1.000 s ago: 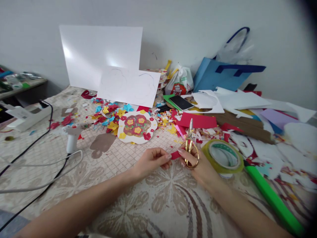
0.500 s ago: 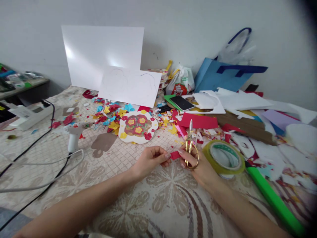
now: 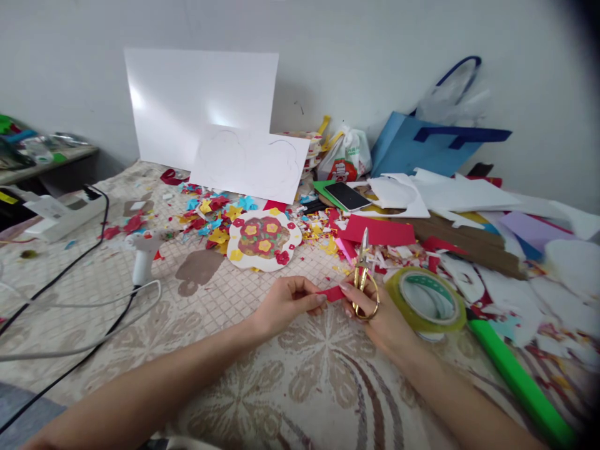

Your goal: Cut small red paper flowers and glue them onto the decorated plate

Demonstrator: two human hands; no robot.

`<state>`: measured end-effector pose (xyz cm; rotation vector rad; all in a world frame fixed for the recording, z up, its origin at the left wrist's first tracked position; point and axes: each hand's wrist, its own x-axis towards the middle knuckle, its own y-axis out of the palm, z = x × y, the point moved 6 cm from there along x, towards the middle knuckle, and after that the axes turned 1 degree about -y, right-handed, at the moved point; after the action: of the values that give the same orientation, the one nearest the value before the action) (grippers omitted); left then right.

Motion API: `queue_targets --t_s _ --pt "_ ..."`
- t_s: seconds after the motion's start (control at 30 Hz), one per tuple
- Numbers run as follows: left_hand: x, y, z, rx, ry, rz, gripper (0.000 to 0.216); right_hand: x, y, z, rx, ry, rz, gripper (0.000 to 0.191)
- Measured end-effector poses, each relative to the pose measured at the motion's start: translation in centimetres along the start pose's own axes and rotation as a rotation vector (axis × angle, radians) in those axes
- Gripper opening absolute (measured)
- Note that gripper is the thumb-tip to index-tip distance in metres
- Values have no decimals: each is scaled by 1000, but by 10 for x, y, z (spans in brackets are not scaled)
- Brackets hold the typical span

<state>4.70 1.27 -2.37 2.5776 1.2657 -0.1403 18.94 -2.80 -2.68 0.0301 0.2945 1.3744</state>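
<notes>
A small strip of red paper (image 3: pixel 333 294) is stretched between my two hands. My left hand (image 3: pixel 293 301) pinches its left end between thumb and fingers. The right end sits in the grip of my right hand (image 3: pixel 370 309), which also has gold-handled scissors (image 3: pixel 362 275) hooked on it, blades pointing away from me. Just beyond my hands lies a white scalloped board (image 3: pixel 234 259) decorated with red and yellow paper flowers. Past the scissors is a larger red paper piece (image 3: pixel 382 230).
A roll of clear tape (image 3: pixel 403 290) and a green-handled tool (image 3: pixel 515 375) lie right of my right hand. At left are a white glue gun (image 3: pixel 144 256) and cables. Behind are paper scraps (image 3: pixel 218 219), white boards (image 3: pixel 201 87), a phone (image 3: pixel 347 195) and a blue bag (image 3: pixel 422 150).
The view has shifted slightly, so the table items sit a little further right. Both hands keep hold of the red paper, and slightly more of it shows between them.
</notes>
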Motion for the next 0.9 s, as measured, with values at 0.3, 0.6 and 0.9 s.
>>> queue_targets --t_s 0.3,0.6,0.9 --pt "1 -2 2 -101 -31 -9 26 -1 -1 2 -68 -30 10 31" --pt "8 -20 -13 -307 108 -128 23 -12 13 4 -101 -19 193 45" --pt "8 -19 -16 -467 118 -113 20 -18 21 -7 -18 87 407 50"
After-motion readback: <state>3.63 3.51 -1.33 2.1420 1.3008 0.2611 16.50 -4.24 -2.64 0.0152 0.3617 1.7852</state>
